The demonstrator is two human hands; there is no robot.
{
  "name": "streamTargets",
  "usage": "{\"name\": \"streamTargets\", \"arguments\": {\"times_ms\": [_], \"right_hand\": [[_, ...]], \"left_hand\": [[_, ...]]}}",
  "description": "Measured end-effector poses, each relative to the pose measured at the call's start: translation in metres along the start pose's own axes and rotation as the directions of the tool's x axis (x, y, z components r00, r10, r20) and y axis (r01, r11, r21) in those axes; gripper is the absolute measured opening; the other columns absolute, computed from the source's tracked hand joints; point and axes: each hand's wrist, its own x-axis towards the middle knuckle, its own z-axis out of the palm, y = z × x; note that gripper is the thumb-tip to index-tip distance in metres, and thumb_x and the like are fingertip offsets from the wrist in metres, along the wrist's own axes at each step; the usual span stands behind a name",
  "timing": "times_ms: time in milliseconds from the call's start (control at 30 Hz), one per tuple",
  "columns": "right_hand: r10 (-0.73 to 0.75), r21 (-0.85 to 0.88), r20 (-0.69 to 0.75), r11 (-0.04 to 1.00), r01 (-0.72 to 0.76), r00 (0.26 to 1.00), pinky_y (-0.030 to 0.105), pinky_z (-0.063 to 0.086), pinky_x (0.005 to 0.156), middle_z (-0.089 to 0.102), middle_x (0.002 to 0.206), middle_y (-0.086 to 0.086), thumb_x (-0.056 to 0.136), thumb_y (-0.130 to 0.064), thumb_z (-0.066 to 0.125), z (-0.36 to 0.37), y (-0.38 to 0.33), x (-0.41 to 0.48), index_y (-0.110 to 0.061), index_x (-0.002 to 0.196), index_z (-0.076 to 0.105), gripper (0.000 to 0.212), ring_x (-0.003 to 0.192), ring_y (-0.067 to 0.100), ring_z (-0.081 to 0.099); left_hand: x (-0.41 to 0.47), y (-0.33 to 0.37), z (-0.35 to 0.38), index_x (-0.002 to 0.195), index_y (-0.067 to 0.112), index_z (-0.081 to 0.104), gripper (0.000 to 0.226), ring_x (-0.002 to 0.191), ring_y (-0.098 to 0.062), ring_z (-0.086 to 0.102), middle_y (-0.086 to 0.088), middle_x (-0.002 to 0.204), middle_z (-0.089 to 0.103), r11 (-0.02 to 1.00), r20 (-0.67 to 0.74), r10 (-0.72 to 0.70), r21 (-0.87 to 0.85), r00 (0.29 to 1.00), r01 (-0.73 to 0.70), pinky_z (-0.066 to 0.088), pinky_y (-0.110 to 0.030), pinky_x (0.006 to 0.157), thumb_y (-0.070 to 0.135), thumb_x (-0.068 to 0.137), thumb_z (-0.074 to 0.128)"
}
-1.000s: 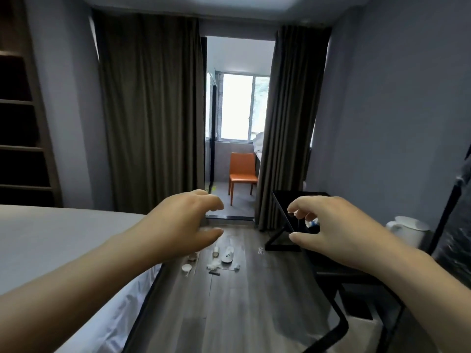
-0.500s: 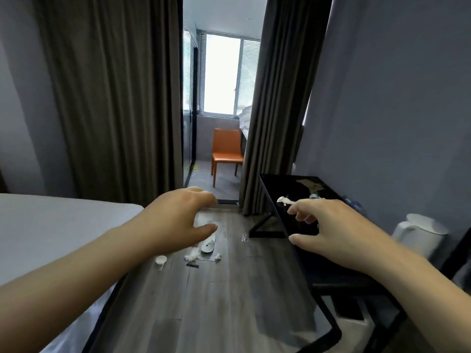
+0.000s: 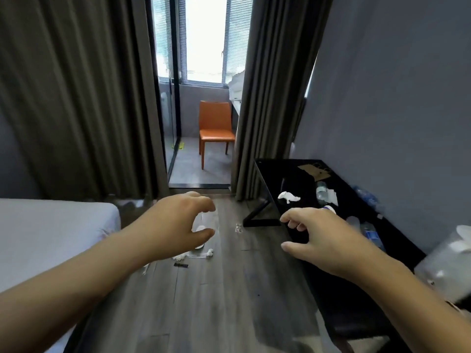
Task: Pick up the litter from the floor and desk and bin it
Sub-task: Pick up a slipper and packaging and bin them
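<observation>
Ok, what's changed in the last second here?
The view has moved forward towards the glossy black desk; its top, with a crumpled white tissue, now shows. Nothing was taken hold of or let go. The left grip and right grip stay raised, loosely curled and empty; the scattered white floor litter lies untouched.

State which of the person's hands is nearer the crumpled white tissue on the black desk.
Right. The right hand hangs just short of the tissue, over the desk; the left hand is farther left, over the floor litter.

Bed (image 3: 51, 238) left, desk (image 3: 339, 289) right, floor litter (image 3: 204, 254) between them
</observation>
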Motion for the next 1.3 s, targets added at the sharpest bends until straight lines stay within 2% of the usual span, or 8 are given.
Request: {"name": "streamTargets", "arguments": {"times_ms": [200, 333, 500, 633, 800, 933, 1200, 1300], "right_hand": [[-0.004, 0.02, 0.026, 1.0, 0.004, 1.0, 0.026, 0.047, 0.091, 0.057, 0.119, -0.013, 0.084, -0.041, 0.064, 0.012, 0.063, 0.107, -0.032, 0.128, 0.052, 0.046, 0.112, 0.004, 0.051], [-0.036, 0.038, 0.027, 0.999, 0.035, 0.999, 0.037, 0.046, 0.097, 0.059, 0.118, -0.011, 0.083, -0.044, 0.064, 0.011, 0.108, 0.185, -0.031, 0.126, 0.054, 0.046, 0.115, 0.014, 0.051], [-0.072, 0.058, 0.074, 0.996, 0.068, 0.995, 0.031, 0.049, 0.091, 0.058, 0.118, -0.01, 0.083, -0.046, 0.065, 0.008, 0.152, 0.273, -0.028, 0.124, 0.055, 0.046, 0.108, 0.008, 0.055], [-0.082, 0.083, 0.103, 0.994, 0.074, 0.991, 0.032, 0.051, 0.089, 0.06, 0.115, -0.012, 0.082, -0.045, 0.066, 0.021, 0.173, 0.334, -0.029, 0.125, 0.056, 0.046, 0.106, 0.007, 0.056], [-0.077, 0.084, 0.146, 0.994, 0.065, 0.986, 0.03, 0.051, 0.086, 0.063, 0.108, -0.01, 0.084, -0.038, 0.063, 0.048, 0.186, 0.404, -0.026, 0.123, 0.057, 0.041, 0.1, 0.008, 0.059], [-0.078, 0.073, 0.202, 0.995, 0.064, 0.976, 0.026, 0.048, 0.088, 0.061, 0.115, -0.008, 0.085, -0.036, 0.063, 0.073, 0.185, 0.463, -0.024, 0.125, 0.056, 0.043, 0.106, 0.009, 0.056], [0.012, 0.069, 0.321, 0.997, -0.037, 0.947, 0.024, 0.046, 0.087, 0.058, 0.116, -0.008, 0.085, -0.038, 0.063, 0.118, 0.175, 0.579, -0.027, 0.121, 0.057, 0.038, 0.105, 0.009, 0.054], [0.038, 0.082, 0.358, 0.994, -0.071, 0.933, 0.028, 0.048, 0.087, 0.058, 0.114, -0.006, 0.085, -0.036, 0.064, 0.134, 0.173, 0.618, -0.024, 0.121, 0.057, 0.038, 0.102, 0.011, 0.054]], "left_hand": [[0.103, -0.03, 0.037, 0.125, 0.032, 0.054, 0.044, 0.103, -0.001, 0.054, 0.018, 0.119, 0.055, 1.0, 0.026, -0.015, 0.016, 1.0, 0.015, 0.035, -0.013, 0.08, 0.047, 0.084, 0.061], [0.18, -0.049, 0.056, 0.126, 0.03, 0.054, 0.045, 0.109, -0.004, 0.054, 0.015, 0.122, 0.055, 0.996, 0.044, -0.085, 0.036, 0.995, 0.084, 0.04, -0.016, 0.086, 0.047, 0.085, 0.061], [0.261, -0.066, 0.078, 0.124, 0.031, 0.055, 0.044, 0.106, -0.004, 0.056, 0.015, 0.121, 0.056, 0.991, 0.043, -0.128, 0.04, 0.991, 0.126, 0.043, -0.017, 0.086, 0.047, 0.084, 0.062], [0.304, -0.092, 0.102, 0.122, 0.032, 0.055, 0.043, 0.103, -0.003, 0.056, 0.016, 0.12, 0.057, 0.988, 0.085, -0.155, 0.026, 0.984, 0.153, 0.041, -0.016, 0.083, 0.05, 0.083, 0.062], [0.36, -0.138, 0.125, 0.123, 0.031, 0.055, 0.043, 0.105, -0.004, 0.056, 0.015, 0.12, 0.057, 0.983, 0.127, -0.185, 0.034, 0.974, 0.182, 0.042, -0.016, 0.084, 0.048, 0.084, 0.062], [0.402, -0.184, 0.148, 0.12, 0.03, 0.057, 0.041, 0.103, -0.004, 0.057, 0.014, 0.118, 0.058, 0.983, 0.165, -0.179, 0.002, 0.97, 0.181, 0.041, -0.015, 0.081, 0.047, 0.084, 0.062], [0.483, -0.287, 0.186, 0.122, 0.026, 0.056, 0.041, 0.103, -0.007, 0.058, 0.012, 0.118, 0.058, 0.98, 0.233, -0.163, -0.078, 0.959, 0.185, 0.045, -0.021, 0.085, 0.043, 0.085, 0.062], [0.504, -0.311, 0.207, 0.122, 0.025, 0.054, 0.041, 0.104, -0.008, 0.057, 0.012, 0.118, 0.057, 0.972, 0.276, -0.172, -0.108, 0.946, 0.208, 0.045, -0.023, 0.087, 0.042, 0.086, 0.061]]}}
